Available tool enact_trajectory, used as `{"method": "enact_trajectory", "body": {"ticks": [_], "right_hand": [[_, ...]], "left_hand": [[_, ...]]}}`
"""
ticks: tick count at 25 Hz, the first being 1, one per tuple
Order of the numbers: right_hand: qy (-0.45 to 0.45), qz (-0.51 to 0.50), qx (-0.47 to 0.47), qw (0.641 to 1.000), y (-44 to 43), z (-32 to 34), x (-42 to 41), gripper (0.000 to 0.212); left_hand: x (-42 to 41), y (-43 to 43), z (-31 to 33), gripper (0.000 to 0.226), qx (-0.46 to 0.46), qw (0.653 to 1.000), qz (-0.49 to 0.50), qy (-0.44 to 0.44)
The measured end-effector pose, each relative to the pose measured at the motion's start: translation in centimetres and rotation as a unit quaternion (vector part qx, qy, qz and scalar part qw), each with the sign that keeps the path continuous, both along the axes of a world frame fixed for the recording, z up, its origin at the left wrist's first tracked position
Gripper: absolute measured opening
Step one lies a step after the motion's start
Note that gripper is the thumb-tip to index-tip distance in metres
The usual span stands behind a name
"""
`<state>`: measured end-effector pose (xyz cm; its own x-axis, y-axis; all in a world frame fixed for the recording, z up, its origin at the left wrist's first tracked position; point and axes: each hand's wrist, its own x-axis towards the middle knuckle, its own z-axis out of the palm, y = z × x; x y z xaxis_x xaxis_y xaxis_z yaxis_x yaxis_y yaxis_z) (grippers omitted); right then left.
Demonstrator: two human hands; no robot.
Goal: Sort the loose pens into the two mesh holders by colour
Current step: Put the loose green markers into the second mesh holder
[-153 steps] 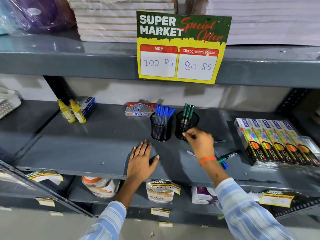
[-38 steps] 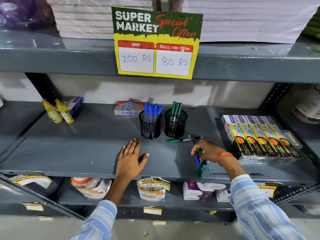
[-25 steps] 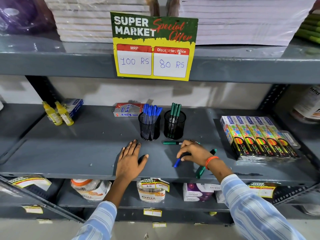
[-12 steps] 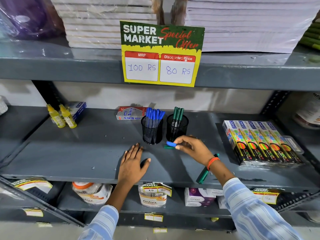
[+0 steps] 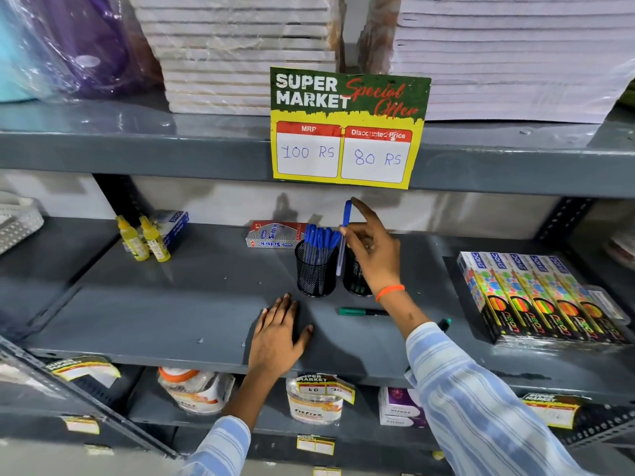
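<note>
**A:** What is the right hand (image 5: pixel 372 250) doing?

**B:** It pinches a blue pen (image 5: pixel 344 235) between thumb and fingers, the index finger lifted. The pen stands upright, cap up, just over the gap between the two black mesh holders, probably so it can drop straight into the left holder (image 5: pixel 316 271), which is packed with blue pens.

**A:** And the other holder?

**B:** The right holder (image 5: pixel 355 278) is mostly hidden behind the hand and wrist; its contents cannot be made out.

**A:** The left hand (image 5: pixel 278 334)?

**B:** Flat and open, holding nothing, palm down near the shelf's (image 5: pixel 171 304) front edge, seemingly as a brace.

**A:** Any pens left loose?

**B:** A green pen (image 5: pixel 360 311) lies flat just in front of the holders, partly under the right forearm. Another green tip (image 5: pixel 445 323) shows beside the sleeve.

**A:** What else is about?

**B:** A red and blue box (image 5: pixel 275 234) lies behind the holders, two yellow bottles (image 5: pixel 144 242) towards the left back, neon colour boxes (image 5: pixel 536 295) at the right end. A price sign (image 5: pixel 347 127) hangs close above the raised pen, leaving little headroom.
</note>
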<state>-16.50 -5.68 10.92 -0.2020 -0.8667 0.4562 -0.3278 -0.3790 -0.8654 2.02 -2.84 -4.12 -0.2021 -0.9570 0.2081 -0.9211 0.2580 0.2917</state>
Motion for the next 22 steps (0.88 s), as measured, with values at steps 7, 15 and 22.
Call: {"method": "enact_trajectory", "body": {"ticks": [7,15,22], "right_hand": [[0.035,-0.079,-0.036,0.996,-2.1,-1.2,1.5,0.046],[0.227,-0.018,0.039,0.973,-4.2,-4.3,1.7,0.045],[0.339,0.069,0.083,0.935,0.8,-8.5,-3.4,0.011]], "left_hand": [[0.1,0.0,-0.2,0.077,-0.001,1.000,0.001,-0.009],[0.1,-0.1,-0.1,0.075,-0.004,1.000,-0.001,-0.003],[0.1,-0.1,-0.3,0.073,-0.020,1.000,-0.003,0.014]]}}
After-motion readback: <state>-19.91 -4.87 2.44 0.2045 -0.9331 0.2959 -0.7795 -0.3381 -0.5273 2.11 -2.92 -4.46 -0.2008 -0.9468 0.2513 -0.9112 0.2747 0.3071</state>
